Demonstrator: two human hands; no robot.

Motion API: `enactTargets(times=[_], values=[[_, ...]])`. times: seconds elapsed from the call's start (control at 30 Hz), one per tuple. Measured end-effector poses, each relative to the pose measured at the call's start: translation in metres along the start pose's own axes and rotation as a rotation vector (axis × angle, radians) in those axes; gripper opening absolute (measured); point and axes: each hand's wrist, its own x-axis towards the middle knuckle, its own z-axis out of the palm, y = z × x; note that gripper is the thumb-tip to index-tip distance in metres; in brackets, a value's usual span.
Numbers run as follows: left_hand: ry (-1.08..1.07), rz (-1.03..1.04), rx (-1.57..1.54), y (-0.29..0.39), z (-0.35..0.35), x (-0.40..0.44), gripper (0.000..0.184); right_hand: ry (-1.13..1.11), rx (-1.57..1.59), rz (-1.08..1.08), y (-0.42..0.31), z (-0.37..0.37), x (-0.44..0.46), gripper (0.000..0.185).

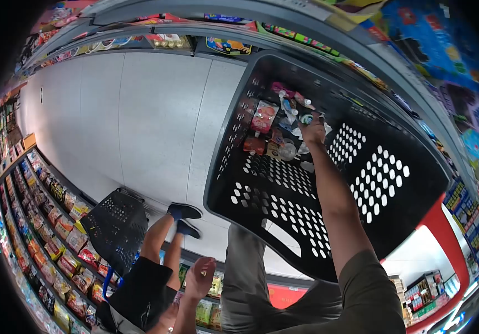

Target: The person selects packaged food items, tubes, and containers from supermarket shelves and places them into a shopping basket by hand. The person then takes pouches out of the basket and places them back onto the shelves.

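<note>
My right hand (313,132) reaches down into a large black shopping basket (378,217) with rows of oval holes. Its fingers are apart, beside a small round-topped item (306,118) among the goods. Around it lie a pink pack (265,116), a red pack (254,146), a clear round container (288,150) and several capped pouches (289,107). Outside the basket, near the bottom of the view, my left hand (199,277) is raised with loosely curled fingers. Nothing can be seen in it.
Another person (147,278) in black shorts stands at the lower left beside a second dark basket (118,222). Shelves of packaged snacks (55,245) line the left side. More stocked shelves (228,45) run along the top and right. Pale floor (139,122) shows between.
</note>
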Motion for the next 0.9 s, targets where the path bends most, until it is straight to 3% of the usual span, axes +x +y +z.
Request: enactTargets(times=[0.03, 0.2, 0.33, 0.4, 0.43, 0.47, 0.5, 0.53, 0.57, 0.63, 0.73, 0.77, 0.9], values=[[-0.015, -0.032, -0.018, 0.004, 0.002, 0.001, 0.017, -0.108, 0.024, 0.124, 0.0, 0.003, 0.006, 0.076], [-0.049, -0.041, 0.027, 0.005, 0.01, 0.004, 0.018, -0.17, 0.034, 0.117, 0.002, 0.005, 0.013, 0.086], [-0.093, 0.063, 0.022, 0.025, 0.001, -0.012, 0.022, -0.48, -0.051, 0.203, -0.027, -0.088, -0.032, 0.099], [-0.064, 0.114, -0.036, 0.035, -0.001, -0.017, 0.022, -0.203, -0.16, 0.041, -0.007, -0.086, -0.073, 0.094], [-0.043, 0.236, 0.154, 0.031, -0.003, -0.021, 0.023, -0.089, -0.203, -0.076, -0.004, -0.106, -0.1, 0.084], [-0.121, 0.167, 0.166, 0.016, -0.026, -0.124, 0.023, -0.593, -0.116, -0.005, 0.005, -0.163, -0.206, 0.072], [-0.058, 0.424, 0.251, 0.033, -0.035, -0.083, 0.024, -0.857, 0.019, -0.024, -0.042, -0.223, -0.148, 0.063], [0.035, 0.684, 0.308, 0.081, -0.032, -0.033, 0.024, 0.099, -0.212, -0.117, -0.053, -0.229, -0.166, 0.052], [-0.087, 0.41, 0.113, 0.143, -0.054, -0.056, 0.025, -0.233, -0.102, -0.014, -0.048, -0.248, -0.167, 0.048], [-0.098, 0.507, 0.106, 0.187, -0.079, -0.083, 0.024, -0.479, 0.028, 0.051, -0.101, -0.363, -0.2, 0.04], [-0.094, 0.648, 0.101, 0.266, -0.108, -0.103, 0.025, -0.298, 0.109, -0.065, -0.124, -0.438, -0.235, 0.035], [-0.071, 0.709, 0.154, 0.219, -0.08, -0.091, 0.025, -0.3, 0.111, -0.092, -0.11, -0.417, -0.276, 0.037], [-0.028, 0.821, 0.173, 0.251, -0.087, -0.121, 0.026, -0.29, 0.15, -0.247, -0.114, -0.474, -0.315, 0.04]])
